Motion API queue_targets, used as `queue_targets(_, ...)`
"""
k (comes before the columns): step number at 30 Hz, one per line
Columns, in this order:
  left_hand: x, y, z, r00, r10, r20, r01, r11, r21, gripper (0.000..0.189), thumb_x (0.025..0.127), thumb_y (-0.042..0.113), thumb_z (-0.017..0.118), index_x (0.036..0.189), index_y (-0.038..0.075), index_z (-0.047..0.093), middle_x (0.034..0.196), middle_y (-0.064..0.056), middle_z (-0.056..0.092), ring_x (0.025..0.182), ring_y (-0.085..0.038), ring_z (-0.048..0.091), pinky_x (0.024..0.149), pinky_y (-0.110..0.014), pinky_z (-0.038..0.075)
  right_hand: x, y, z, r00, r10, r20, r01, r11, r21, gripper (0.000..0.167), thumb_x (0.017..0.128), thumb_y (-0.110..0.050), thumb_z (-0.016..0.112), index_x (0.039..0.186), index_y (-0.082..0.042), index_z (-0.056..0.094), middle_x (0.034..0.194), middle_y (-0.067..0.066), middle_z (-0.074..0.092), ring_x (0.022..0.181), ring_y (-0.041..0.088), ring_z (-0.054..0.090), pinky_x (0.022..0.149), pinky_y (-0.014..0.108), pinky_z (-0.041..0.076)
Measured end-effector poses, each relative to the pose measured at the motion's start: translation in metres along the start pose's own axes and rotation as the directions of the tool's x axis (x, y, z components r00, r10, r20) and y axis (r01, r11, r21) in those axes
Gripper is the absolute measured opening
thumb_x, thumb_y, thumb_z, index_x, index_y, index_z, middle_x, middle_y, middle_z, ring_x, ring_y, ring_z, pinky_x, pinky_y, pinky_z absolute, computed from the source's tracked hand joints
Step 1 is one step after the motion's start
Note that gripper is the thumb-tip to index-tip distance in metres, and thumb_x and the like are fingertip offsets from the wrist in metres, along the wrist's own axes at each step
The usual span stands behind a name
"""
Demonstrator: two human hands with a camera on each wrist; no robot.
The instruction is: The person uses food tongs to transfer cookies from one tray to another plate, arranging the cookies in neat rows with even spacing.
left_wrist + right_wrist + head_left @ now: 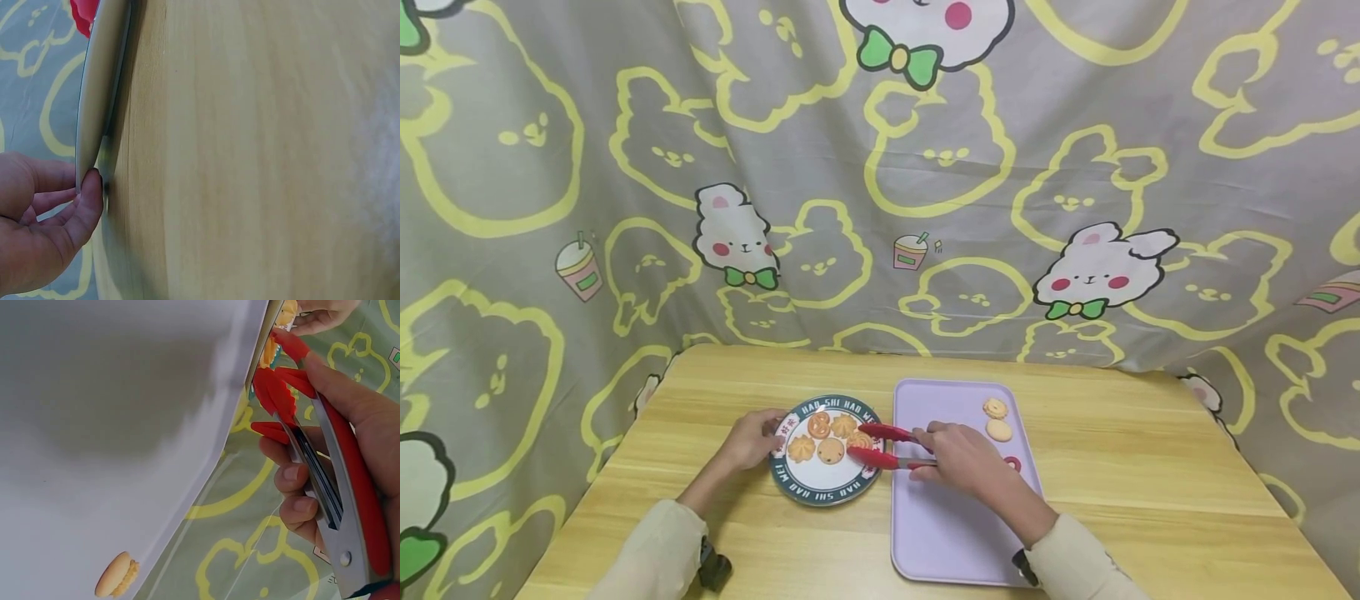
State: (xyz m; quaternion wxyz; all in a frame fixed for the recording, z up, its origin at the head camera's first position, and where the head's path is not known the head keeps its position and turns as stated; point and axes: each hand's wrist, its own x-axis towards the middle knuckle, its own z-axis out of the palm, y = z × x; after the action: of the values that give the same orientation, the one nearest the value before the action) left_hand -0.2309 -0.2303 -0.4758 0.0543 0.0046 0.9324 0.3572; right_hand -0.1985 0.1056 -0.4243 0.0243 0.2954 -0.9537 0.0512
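In the head view, a round white plate [820, 492] with a dark green lettered rim bears several cookies, among them a pretzel-shaped one [819, 425]. My left hand [755, 439] holds the plate's left edge; in the left wrist view, thumb and fingers pinch the rim, and the plate [103, 81] shows edge-on. My right hand [958, 458] grips metal tongs [880, 459] with red tips and handles. The spread tips reach over the plate's right side, on either side of a swirled cookie [859, 442]. In the right wrist view, fingers wrap the tongs [353, 481].
Right of the plate lies a lilac rectangular tray [940, 533]. Near its far right corner are a ridged cookie [995, 407] and a smooth round cookie [998, 430]. Both stand on a wooden table [760, 542], with a patterned curtain [820, 167] behind it.
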Motion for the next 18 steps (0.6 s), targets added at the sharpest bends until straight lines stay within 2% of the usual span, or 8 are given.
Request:
queue_targets(3,0.0,-0.001,0.0,1.0,0.002,-0.002,-0.002,1.0,0.004,0.045,0.082,0.002,0.063,0.127,-0.002,0.056,0.1,-0.013,0.064,0.087,-0.022,0.058,0.072,-0.031,0.052,0.0,0.0,-0.001,1.0,0.022,0.007,-0.022,1.0,0.013,0.06,0.072,-0.049,0.076,0.118,-0.014,0.066,0.091,0.001,0.068,0.066,0.009,0.048,0.06,0.023,0.045)
queue_targets(9,-0.001,0.0,0.0,1.0,0.019,-0.005,-0.019,1.0,0.014,0.044,0.082,0.002,0.063,0.126,-0.003,0.056,0.1,-0.014,0.065,0.087,-0.022,0.058,0.072,-0.033,0.052,-0.008,0.007,-0.006,0.993,0.12,-0.001,-0.12,0.99,0.07,0.062,0.071,-0.049,0.077,0.121,-0.016,0.065,0.093,0.001,0.068,0.069,0.01,0.051,0.06,0.024,0.046)
queue_targets(18,0.0,0.0,0.001,1.0,0.018,-0.01,-0.017,1.0,0.022,0.045,0.083,0.003,0.063,0.126,-0.002,0.056,0.101,-0.014,0.065,0.087,-0.022,0.058,0.073,-0.032,0.052,-0.03,0.032,-0.007,0.979,0.194,-0.057,-0.187,0.977,0.103,0.06,0.07,-0.045,0.079,0.118,-0.011,0.067,0.081,-0.001,0.061,0.065,0.009,0.045,0.057,0.024,0.041)
